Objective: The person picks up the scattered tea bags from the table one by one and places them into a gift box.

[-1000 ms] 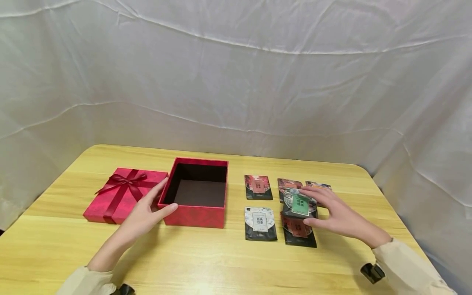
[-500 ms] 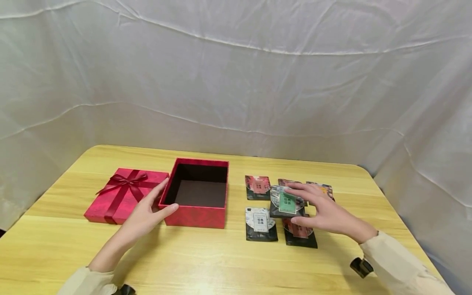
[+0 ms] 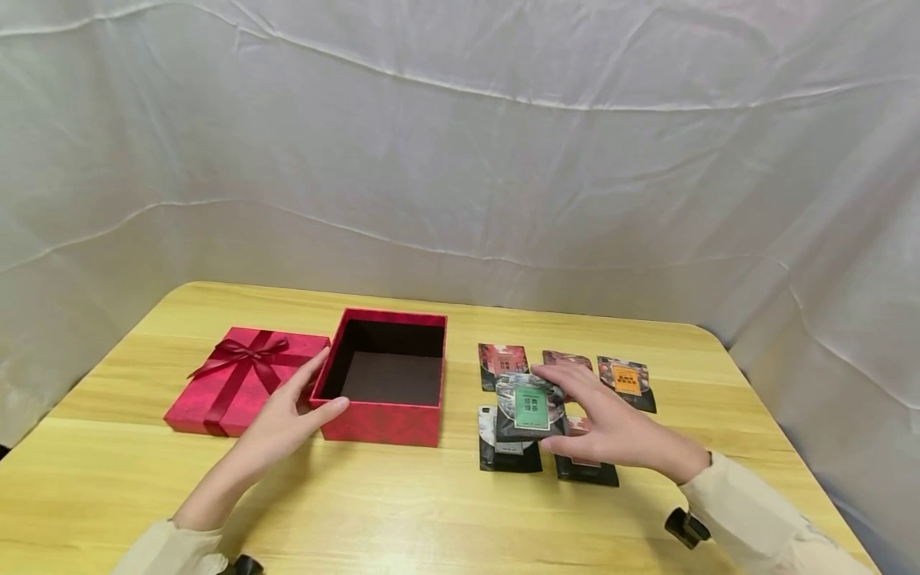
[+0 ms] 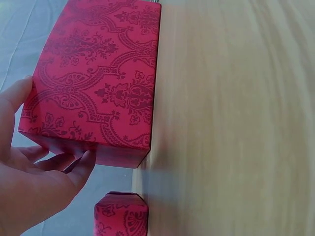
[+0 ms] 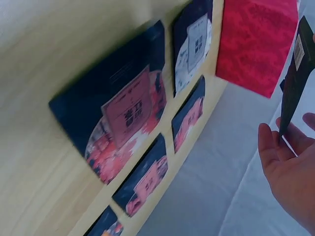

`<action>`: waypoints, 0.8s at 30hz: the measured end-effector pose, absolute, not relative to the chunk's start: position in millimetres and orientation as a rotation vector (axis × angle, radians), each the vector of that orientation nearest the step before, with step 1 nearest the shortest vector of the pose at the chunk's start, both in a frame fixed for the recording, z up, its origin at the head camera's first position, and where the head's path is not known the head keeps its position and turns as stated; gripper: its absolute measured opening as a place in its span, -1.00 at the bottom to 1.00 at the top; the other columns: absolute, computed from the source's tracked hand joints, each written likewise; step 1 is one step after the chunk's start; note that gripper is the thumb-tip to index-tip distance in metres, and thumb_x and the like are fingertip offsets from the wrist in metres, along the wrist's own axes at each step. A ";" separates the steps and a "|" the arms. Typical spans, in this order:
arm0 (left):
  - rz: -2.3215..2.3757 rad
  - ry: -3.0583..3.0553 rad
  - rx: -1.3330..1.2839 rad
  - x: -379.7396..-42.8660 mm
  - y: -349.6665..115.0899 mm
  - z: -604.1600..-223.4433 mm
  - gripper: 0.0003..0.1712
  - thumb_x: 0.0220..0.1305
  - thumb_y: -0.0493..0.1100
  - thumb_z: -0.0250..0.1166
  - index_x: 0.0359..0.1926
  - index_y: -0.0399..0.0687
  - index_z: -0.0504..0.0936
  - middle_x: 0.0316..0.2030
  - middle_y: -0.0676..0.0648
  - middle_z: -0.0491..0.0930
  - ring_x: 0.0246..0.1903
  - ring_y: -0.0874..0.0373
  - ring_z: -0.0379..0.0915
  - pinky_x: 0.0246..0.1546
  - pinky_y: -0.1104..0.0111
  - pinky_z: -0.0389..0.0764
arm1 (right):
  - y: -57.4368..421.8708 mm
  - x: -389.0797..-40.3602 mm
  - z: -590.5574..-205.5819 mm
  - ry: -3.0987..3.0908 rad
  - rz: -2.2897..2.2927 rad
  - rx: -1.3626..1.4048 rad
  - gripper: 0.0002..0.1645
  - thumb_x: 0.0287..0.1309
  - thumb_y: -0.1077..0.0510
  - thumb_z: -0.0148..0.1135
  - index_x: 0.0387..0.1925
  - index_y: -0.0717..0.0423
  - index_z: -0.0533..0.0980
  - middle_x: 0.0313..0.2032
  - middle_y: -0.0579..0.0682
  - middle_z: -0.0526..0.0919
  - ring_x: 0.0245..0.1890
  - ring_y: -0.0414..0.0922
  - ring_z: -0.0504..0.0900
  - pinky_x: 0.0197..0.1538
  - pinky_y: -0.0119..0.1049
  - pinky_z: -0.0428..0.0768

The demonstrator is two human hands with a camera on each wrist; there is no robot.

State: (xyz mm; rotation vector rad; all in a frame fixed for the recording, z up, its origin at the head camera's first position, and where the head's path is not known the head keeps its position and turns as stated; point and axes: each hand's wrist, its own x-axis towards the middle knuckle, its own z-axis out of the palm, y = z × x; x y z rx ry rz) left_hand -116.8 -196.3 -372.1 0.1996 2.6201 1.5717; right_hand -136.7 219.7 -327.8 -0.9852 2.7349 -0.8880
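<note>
Hazard: pinched the green-labelled packet [image 3: 530,409] at its right end with right fingers [image 3: 557,374], off the desk [image 3: 402,503], right of the red box [image 3: 381,425]; risked a slip from so one-sided a hold. Rested left fingers [image 3: 307,371] wide across the box's near-left corner. Had only a desk strip before the right rim [image 3: 442,359], likely to catch a low-carried edge.

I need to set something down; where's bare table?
The table is barest on the near side of the red box and white-labelled pouch; a strip between those two is free, so is wood right of the orange-labelled pouch. Crowded: beneath the right hand and green-labelled pouch, and between lid and box.
</note>
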 end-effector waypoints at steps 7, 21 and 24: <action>1.563 2.623 0.200 -116.5 -196.9 -372.5 -0.03 0.30 0.07 0.27 0.53 -0.02 -0.07 0.43 -0.30 0.05 0.32 -0.27 0.05 0.13 -0.10 0.39 | 209.6 -137.1 -317.1 2.728 -0.864 -1.018 0.03 0.02 -0.07 0.44 0.45 0.01 0.15 0.38 0.13 0.20 0.39 0.15 0.06 0.21 0.33 0.21; 1.585 2.616 0.194 -116.5 -196.6 -373.2 -0.04 0.31 0.06 0.27 0.53 -0.01 -0.07 0.42 -0.29 0.06 0.29 -0.24 0.11 0.10 -0.05 0.42 | 194.4 -149.0 -293.4 2.737 -0.825 -1.135 0.01 0.05 -0.03 0.42 0.45 0.04 0.14 0.35 0.10 0.26 0.30 0.05 0.23 0.16 0.20 0.35; 1.587 2.617 0.192 -116.5 -196.1 -374.0 -0.04 0.30 0.06 0.27 0.53 -0.01 -0.06 0.42 -0.29 0.07 0.30 -0.25 0.11 0.11 -0.07 0.41 | 189.4 -152.4 -289.8 2.734 -0.829 -1.131 0.01 0.05 -0.03 0.42 0.45 0.09 0.15 0.35 0.11 0.25 0.31 0.07 0.22 0.21 0.21 0.30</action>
